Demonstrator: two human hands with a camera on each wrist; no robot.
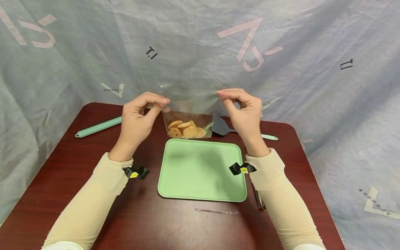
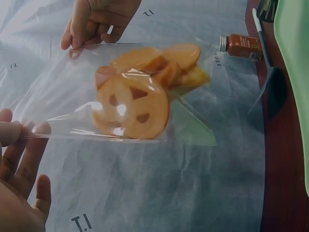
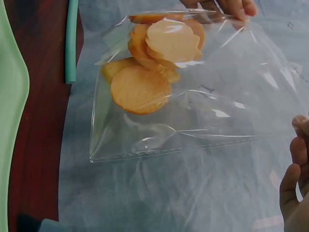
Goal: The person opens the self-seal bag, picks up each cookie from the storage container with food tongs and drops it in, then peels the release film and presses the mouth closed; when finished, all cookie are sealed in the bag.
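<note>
A clear plastic bag hangs upright over the far edge of the light green tray. Several orange-yellow round cookies lie in its bottom; one, shown in the left wrist view, is a smiley-like cookie with cut-out holes. My left hand pinches the bag's upper left edge between thumb and fingers. On the opposite edge, my right hand pinches the film with thumb and forefinger. The bag's mouth is hard to make out through the transparent film. A greenish patch shows at one bottom corner.
A teal rolling-pin-like rod lies left. Behind the right hand is a grey spatula; a small red-brown bottle stands near it. A thin clear strip lies before the tray, and a metallic utensil beside the right forearm.
</note>
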